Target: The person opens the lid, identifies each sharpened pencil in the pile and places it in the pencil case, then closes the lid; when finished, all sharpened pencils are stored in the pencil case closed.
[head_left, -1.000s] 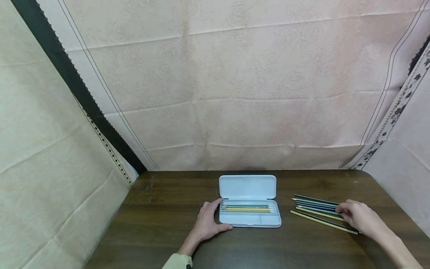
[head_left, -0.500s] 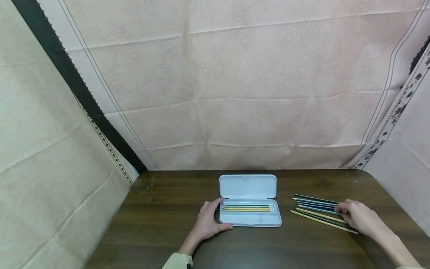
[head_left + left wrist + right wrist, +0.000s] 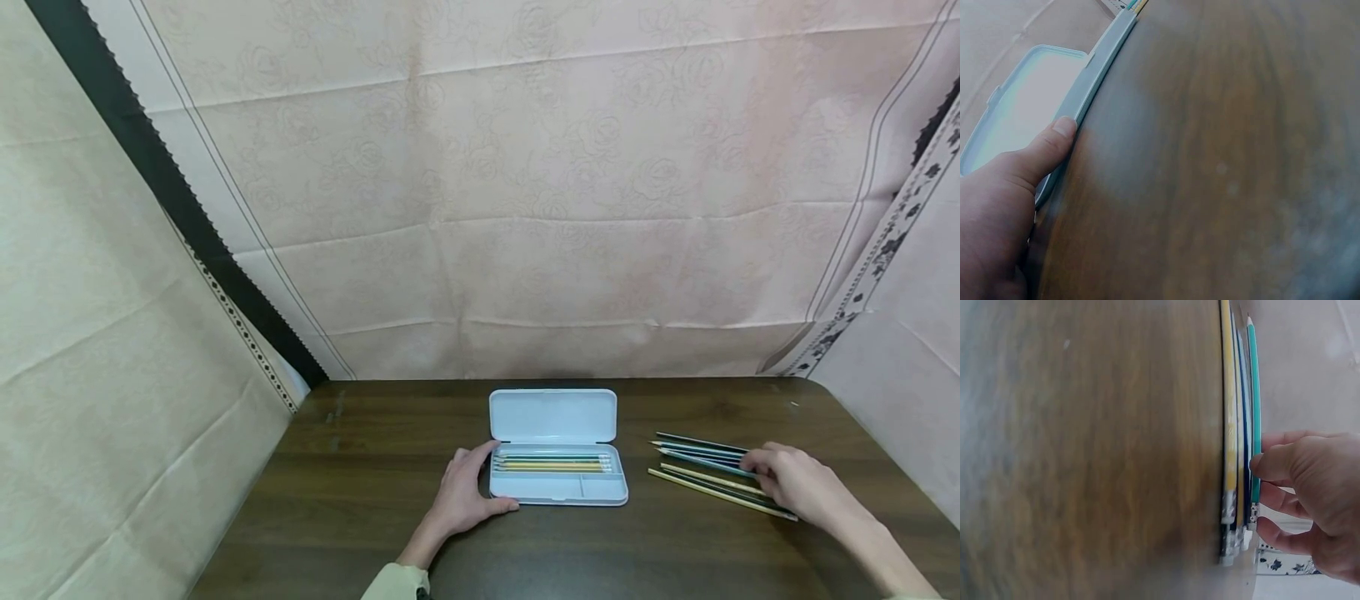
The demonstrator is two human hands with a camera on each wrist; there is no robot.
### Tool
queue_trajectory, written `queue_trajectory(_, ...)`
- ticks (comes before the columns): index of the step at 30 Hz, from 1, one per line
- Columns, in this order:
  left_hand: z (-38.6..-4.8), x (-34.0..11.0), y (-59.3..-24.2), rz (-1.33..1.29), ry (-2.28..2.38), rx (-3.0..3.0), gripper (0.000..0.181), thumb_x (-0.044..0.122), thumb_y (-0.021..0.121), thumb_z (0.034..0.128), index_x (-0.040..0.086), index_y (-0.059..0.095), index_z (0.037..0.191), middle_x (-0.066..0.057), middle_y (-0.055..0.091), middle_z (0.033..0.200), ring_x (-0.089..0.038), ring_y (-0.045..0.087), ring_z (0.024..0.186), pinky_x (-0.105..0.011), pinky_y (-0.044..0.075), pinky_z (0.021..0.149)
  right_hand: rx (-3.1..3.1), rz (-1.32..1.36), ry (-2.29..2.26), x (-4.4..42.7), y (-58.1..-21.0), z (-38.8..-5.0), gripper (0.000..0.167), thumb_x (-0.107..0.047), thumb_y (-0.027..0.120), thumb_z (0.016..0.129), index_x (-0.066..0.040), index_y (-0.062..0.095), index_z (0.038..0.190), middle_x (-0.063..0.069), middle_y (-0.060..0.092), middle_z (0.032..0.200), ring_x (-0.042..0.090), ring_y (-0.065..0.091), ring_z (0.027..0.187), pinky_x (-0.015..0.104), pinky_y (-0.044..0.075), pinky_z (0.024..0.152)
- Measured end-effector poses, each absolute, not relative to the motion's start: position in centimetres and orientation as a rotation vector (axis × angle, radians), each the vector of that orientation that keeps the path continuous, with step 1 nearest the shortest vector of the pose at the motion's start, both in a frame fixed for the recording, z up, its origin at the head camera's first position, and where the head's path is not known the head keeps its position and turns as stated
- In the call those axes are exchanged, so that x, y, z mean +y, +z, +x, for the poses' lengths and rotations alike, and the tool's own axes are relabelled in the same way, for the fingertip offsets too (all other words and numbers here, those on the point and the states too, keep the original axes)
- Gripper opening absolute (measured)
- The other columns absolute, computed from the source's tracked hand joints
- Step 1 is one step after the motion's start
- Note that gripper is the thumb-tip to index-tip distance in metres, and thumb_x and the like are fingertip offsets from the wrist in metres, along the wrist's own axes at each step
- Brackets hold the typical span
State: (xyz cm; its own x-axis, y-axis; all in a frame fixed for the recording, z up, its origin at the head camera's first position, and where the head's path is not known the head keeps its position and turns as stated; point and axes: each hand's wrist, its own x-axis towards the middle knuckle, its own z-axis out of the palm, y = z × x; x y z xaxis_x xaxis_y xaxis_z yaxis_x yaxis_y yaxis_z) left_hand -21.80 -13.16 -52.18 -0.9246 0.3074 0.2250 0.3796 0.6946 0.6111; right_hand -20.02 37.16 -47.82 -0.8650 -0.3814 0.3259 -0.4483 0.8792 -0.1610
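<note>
A light blue pencil case stands open on the table, its lid tipped back. Several pencils lie side by side in its rear compartment. My left hand holds the case's left end, with the thumb along the front edge. At the right, my right hand pinches a teal pencil near its eraser end, between thumb and fingers. Beside and beneath it lie several loose pencils, yellow, dark and blue, their tips pointing left.
The brown wooden table carries the case and the loose pencils. Pale patterned cloth hangs behind the table, with more cloth at the left and right sides.
My right hand has shifted slightly left and back, and the teal pencil has moved with it, away from the yellow pencils. The left hand and the case have stayed put.
</note>
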Motion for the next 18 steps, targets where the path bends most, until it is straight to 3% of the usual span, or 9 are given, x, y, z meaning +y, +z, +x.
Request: queue_trajectory(18, -21.9, -13.2, -52.4, -0.565, -1.039, -2.797, 0.095, 0.06, 0.084, 0.0707, 0.017, 0.048, 0.148, -0.001, 0.057, 0.135, -0.017, 0.044, 0.102, -0.038, 0.039, 0.084, -2.615, 0.799, 0.416, 32.4, -46.7, -20.3, 0.035, 0.008, 0.079, 0.072, -0.023, 0.07, 0.086, -0.02, 0.05, 0.079, -0.004, 0.047, 0.067, 0.027, 0.039, 0.049)
